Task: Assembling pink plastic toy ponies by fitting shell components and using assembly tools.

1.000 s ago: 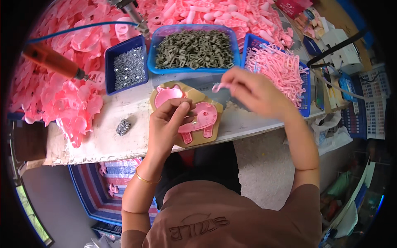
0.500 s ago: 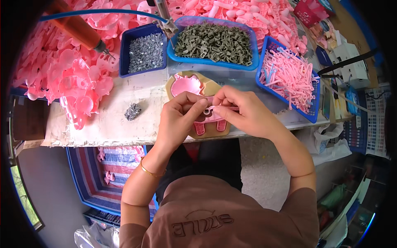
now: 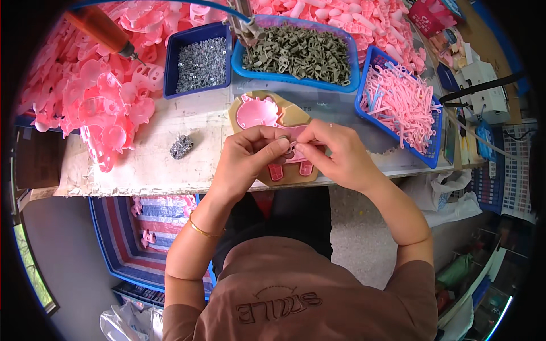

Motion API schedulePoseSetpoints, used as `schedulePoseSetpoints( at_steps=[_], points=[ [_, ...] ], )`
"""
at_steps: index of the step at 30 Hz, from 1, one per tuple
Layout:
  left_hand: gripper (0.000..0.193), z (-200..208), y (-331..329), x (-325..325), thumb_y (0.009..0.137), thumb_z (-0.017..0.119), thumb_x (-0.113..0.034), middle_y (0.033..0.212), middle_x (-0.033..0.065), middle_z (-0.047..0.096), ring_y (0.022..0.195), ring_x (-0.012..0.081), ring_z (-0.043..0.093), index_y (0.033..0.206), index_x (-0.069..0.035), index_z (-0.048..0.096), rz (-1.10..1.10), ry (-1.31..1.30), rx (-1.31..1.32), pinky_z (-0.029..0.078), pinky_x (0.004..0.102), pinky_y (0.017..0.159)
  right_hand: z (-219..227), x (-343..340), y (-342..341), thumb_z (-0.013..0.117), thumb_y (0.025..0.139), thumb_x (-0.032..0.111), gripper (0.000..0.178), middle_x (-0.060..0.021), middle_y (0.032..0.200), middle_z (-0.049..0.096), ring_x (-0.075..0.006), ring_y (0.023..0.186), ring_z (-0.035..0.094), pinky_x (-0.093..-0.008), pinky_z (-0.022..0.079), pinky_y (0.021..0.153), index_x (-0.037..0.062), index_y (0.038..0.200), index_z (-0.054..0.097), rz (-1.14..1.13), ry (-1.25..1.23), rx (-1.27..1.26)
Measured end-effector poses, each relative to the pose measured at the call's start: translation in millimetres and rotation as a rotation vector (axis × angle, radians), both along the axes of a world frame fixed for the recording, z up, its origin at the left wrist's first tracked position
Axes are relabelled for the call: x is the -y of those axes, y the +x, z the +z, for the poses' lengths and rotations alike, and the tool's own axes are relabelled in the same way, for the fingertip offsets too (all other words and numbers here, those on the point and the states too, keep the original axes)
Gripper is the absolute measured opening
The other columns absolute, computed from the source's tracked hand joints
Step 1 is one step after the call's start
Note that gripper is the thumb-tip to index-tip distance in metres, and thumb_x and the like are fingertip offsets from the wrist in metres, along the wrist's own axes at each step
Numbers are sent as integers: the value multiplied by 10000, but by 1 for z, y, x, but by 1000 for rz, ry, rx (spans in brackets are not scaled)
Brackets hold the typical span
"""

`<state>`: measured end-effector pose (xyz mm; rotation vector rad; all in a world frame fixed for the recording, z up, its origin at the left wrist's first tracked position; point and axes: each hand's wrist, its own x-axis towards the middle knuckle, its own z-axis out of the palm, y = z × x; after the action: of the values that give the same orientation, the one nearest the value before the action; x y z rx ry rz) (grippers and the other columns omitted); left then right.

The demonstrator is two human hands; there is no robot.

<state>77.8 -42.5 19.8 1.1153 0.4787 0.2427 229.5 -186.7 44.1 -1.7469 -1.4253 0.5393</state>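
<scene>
My left hand [image 3: 244,162] and my right hand [image 3: 344,159] meet over a tan fixture [image 3: 296,116] near the table's front edge. Their thumbs and forefingers pinch a small pink strip [image 3: 293,145] between them; its ends are mostly covered by the fingers. Below it, a pink plastic animal-shaped shell [image 3: 259,112] lies in the fixture's recess, its rounded part beyond my hands and its two leg-like ends nearer me. My hands hide the middle of the shell.
Behind the fixture stand a dark blue bin of small metal parts [image 3: 199,91] and a blue tub of olive clips [image 3: 239,67]. A blue basket [image 3: 392,136] holds pink looped strips. Pink shells [image 3: 111,105] heap at left, beside a hanging orange screwdriver [image 3: 102,31]. A metal-parts clump [image 3: 181,146] sits nearby.
The pink strip has been tilted between my fingertips; its ring-shaped end showed plainly before and is now mostly covered. Both hands stay over the fixture. The view has shifted slightly.
</scene>
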Motion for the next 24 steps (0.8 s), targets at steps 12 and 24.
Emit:
schedulePoseSetpoints(
  at_steps=[12,24],
  points=[
    [262,-1,-8,-22,964,642,-128,914,62,727,797,74,647,1191,-4,682,-20,360,-96,535,229,719,-6,-25,0,714,870,129,143,-81,858,617,-198,777,580,-315,471,708,5,931,675,9,-83,-157],
    [415,-4,-22,-22,736,666,-57,1316,106,579,1044,320,512,1147,-110,665,-54,1164,-71,398,405,997,-30,-36,-8,718,806,171,139,-57,828,537,-257,880,474,-391,376,789,64,893,732,14,-137,281]
  ],
)
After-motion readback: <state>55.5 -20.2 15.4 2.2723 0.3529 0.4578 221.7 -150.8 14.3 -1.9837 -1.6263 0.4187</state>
